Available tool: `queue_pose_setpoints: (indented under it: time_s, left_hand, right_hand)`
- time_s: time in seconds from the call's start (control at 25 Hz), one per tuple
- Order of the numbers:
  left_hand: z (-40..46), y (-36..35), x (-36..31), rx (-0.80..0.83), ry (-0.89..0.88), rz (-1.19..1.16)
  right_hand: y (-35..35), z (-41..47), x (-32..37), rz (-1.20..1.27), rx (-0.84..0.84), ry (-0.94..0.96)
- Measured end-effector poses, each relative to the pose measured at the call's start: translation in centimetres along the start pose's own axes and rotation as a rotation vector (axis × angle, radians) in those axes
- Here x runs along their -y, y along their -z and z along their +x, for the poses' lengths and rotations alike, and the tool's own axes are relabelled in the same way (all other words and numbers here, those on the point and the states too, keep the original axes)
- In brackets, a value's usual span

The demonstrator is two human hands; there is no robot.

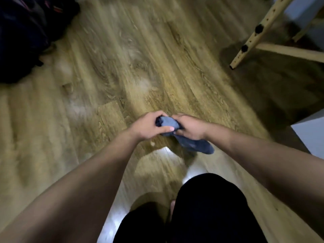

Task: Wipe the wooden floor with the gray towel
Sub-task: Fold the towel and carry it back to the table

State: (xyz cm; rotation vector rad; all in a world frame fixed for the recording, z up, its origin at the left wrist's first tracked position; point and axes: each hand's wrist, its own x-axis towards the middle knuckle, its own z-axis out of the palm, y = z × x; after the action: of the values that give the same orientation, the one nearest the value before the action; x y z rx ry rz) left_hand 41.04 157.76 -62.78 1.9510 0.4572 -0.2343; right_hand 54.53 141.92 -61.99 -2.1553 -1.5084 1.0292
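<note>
Wooden floor fills nearly the whole frame, brown plank grain running diagonally, heavily motion-blurred, with a bright light reflection at lower centre. Dark bag-like heap sits on the floor in the upper left corner; too blurred to say exactly what it is. Person's legs in black shorts occupy the bottom centre. Light wooden frame leg with a row of holes and two black knobs slants down in the upper right, foot on the floor, a crossbar running off to the right edge; pale wall or furniture panels sit behind it and at the right edge. Both bare forearms reach from the bottom corners toward frame centre, converging just below the middle. Left hand comes in from lower left, back of hand up, fingers curled over the top of the towel, thumb pressed across its near side. Right hand comes from lower right, wrist bent inward, fingers closed around the other end of the same cloth. Gray towel is bunched between the two hands, both gripping it, with a loose tail hanging down and right below the right hand, held above the floor, apparently not touching it.
</note>
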Motion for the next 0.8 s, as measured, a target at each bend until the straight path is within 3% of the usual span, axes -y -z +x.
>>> queue_pose_setpoints:
  time_s: [0.24,0.48,0.68,0.8]
  left_hand:
    - [-5.8,4.0,-13.7,-0.109,-0.087,0.197]
    - [-14.5,10.9,-30.0,-0.214,-0.068,0.084]
    - [-23.3,17.0,-40.0,-0.351,-0.002,-0.062]
    - [-30.9,19.3,-45.1,-0.245,-0.055,0.090]
  right_hand:
    - [7.9,-8.5,7.8,0.177,-0.265,-0.051]
    - [19.3,-20.8,17.3,-0.090,-0.293,-0.101]
    - [28.7,-26.6,28.5,-0.067,-0.423,-0.037]
    - [32.6,-29.2,37.6,-0.166,-0.376,0.032]
